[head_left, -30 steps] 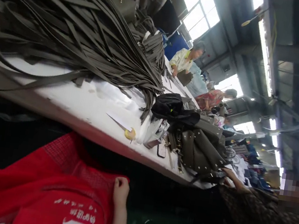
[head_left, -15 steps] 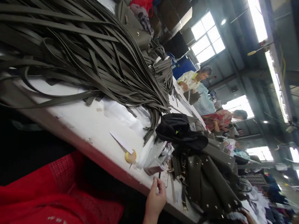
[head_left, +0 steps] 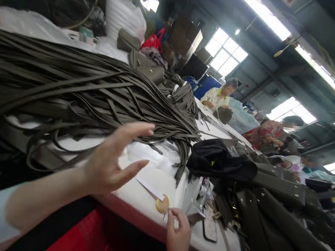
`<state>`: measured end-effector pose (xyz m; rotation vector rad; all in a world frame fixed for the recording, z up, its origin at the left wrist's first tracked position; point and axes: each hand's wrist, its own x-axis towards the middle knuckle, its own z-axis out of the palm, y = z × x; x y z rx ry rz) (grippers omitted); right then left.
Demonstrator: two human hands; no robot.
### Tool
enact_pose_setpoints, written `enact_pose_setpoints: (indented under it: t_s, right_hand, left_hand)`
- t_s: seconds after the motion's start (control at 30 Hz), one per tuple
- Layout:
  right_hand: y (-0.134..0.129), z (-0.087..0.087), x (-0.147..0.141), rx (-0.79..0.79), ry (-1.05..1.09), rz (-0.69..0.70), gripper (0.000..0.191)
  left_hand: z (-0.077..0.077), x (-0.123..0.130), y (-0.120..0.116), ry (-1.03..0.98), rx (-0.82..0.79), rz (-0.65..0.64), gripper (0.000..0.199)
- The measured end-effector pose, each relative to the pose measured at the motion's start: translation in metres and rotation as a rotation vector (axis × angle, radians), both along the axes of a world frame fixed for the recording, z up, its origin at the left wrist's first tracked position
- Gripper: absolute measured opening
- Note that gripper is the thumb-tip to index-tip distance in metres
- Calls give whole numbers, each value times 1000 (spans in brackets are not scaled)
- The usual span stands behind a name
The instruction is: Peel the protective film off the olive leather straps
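My left hand [head_left: 115, 159] is raised over the near part of the white table [head_left: 130, 204], thumb and fingers apart, holding nothing. Long dark straps [head_left: 98, 85] lie in a big heap behind it. My right hand [head_left: 179, 232] is at the table's front edge, its thumb and forefinger pinched together; whatever is between them is too small to name. Just left of those fingertips lies a round yellow object [head_left: 162, 204], with a white paper strip [head_left: 150, 188] touching it.
A black cap [head_left: 219, 160], a phone [head_left: 210, 226] and dark bags with metal studs [head_left: 284, 227] lie to the right. Plastic wrap [head_left: 31, 25] is at the back left. People [head_left: 219, 95] work farther along the table.
My left hand has come into view from the left. My right hand remains pinched, now closer to the round yellow object. The view has turned, and another person's hand at the right is gone from view.
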<state>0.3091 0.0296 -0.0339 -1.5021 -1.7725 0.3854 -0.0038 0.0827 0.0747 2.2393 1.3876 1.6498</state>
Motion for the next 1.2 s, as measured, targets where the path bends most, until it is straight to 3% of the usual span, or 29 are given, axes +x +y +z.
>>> enact_pose_setpoints:
  t_s: [0.07, 0.2, 0.23, 0.3, 0.4, 0.53, 0.8, 0.97, 1.1, 1.2]
  right_hand:
    - [35, 14, -17, -2, -91, 72, 26]
    - [127, 32, -54, -107, -316, 92, 27]
    - [150, 31, -62, -132, -350, 83, 27]
    - [190, 25, -75, -183, -416, 52, 23]
    - [229, 12, -85, -264, -520, -8, 22]
    - [254, 0, -87, -343, -606, -46, 32]
    - [281, -3, -73, -483, -617, -43, 27]
    - [290, 4, -66, -521, -517, 39, 28]
    - [296, 10, -63, -483, -436, 137, 48]
    - [301, 8, -65, -381, -409, 128, 59]
  left_hand:
    - [-36, 0, 15, 145, -68, 41, 55]
    - [-137, 3, 36, 296, -161, 326, 63]
    - [-155, 2, 37, 310, -161, 368, 64]
    - [-176, 1, 38, 326, -156, 431, 64]
    - [-178, -3, 37, 359, -154, 459, 60]
    - [-171, -6, 39, 402, -178, 451, 55]
    - [-172, -3, 36, 383, -223, 435, 51]
    - [-168, -2, 34, 360, -250, 427, 46]
    - [-168, -2, 33, 339, -252, 422, 41]
    - [-169, -2, 33, 306, -248, 401, 38]
